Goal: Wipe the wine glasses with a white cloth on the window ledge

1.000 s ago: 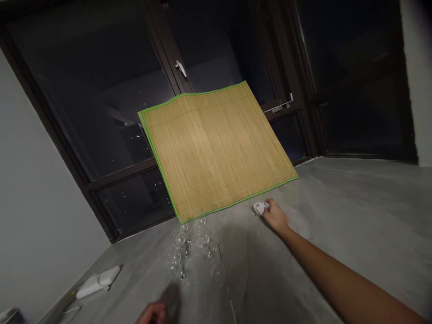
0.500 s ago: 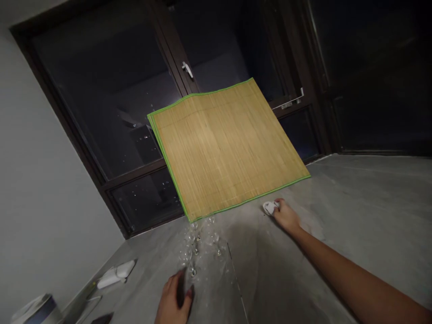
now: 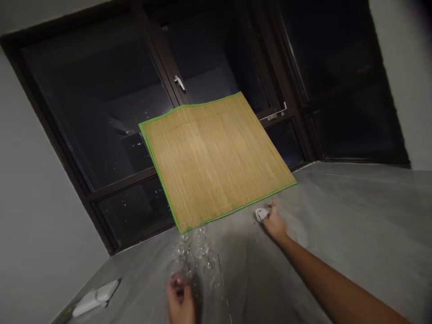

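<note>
My left hand is closed around a clear glass at the bottom centre, its outline blurred. Several more clear stemmed glasses stand just beyond it on the grey surface. Out to the right, my right hand holds a small white item, perhaps a cloth, against the surface near the lower edge of a bamboo mat. The bamboo mat has a green border and stands upright against the window.
A dark-framed window with a white handle rises behind the mat. On the left, a white bundle lies near the grey wall. Another wall shows at the right.
My left hand has moved in to the glasses and closed on one. The view has shifted slightly, and my right hand still holds the white item.
</note>
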Tool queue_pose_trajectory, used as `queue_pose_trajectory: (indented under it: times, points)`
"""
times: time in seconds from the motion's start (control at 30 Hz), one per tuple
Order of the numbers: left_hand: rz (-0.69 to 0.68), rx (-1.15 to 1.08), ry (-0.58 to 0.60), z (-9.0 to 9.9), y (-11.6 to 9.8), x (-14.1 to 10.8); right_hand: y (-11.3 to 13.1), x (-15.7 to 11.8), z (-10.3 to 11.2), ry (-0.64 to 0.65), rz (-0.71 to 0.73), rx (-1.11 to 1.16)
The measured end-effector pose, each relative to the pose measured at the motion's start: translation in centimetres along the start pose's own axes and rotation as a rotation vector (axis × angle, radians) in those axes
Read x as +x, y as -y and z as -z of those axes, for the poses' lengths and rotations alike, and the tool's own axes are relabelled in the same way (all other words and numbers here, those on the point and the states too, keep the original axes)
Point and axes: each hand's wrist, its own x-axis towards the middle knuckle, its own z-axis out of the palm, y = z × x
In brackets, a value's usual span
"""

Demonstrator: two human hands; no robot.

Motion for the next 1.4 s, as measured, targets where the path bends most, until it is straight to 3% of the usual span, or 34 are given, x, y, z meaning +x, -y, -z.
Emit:
queue_pose_trajectory:
  times: [0.07,0.13,0.17,0.27,0.33,0.53,0.6,0.67,0.77,0.97,1.1,1.23,1.3,1.4]
  points:
    - [-0.154,0.031,0.191,-2.1,-1.4,-2.7,0.3,-0.2,-0.1,0.015,0.014,0.016]
    - [-0.369,0.111,0.443,-5.1,-3.4,-5.0,0.5,-0.4,-0.4,0.041,0.052,0.039]
    - [-0.444,0.136,0.513,-6.7,-4.6,-5.7,0.5,-0.5,-0.5,0.052,0.076,0.055]
    - [-0.462,0.167,0.544,-10.5,-7.4,-6.0,0.7,-0.6,-0.7,0.084,0.120,0.113]
    - [-0.420,0.170,0.493,-11.4,-8.3,-5.0,1.0,-0.7,-0.6,0.078,0.123,0.157]
    - [-0.385,0.146,0.426,-10.0,-8.2,-2.4,5.2,-3.6,-0.1,0.082,0.179,0.358]
    - [-0.377,0.131,0.432,-9.9,-8.5,-2.6,7.1,-5.6,0.2,0.153,0.241,0.400]
    - [-0.345,0.080,0.432,-10.2,-9.0,-3.1,8.6,-7.5,0.4,0.196,0.392,0.481]
    - [-0.267,-0.005,0.423,-10.6,-9.7,-4.1,9.8,-9.5,0.8,0.139,0.438,0.640]
    - [-0.177,-0.074,0.425,-11.0,-10.2,-5.0,9.7,-10.5,0.9,0.060,0.411,0.693]
    - [-0.110,-0.013,0.374,-10.9,-10.6,-4.6,9.1,-10.7,0.8,-0.024,0.666,0.538]
    - [-0.100,0.133,0.400,-10.6,-11.0,-4.2,8.9,-10.4,1.2,-0.095,0.903,0.370]
    - [-0.139,0.231,0.417,-10.4,-11.0,-4.3,8.9,-9.9,1.6,-0.143,0.936,0.307]
    - [-0.222,0.319,0.482,-10.3,-10.8,-4.8,8.9,-9.2,1.9,-0.114,0.888,0.242]
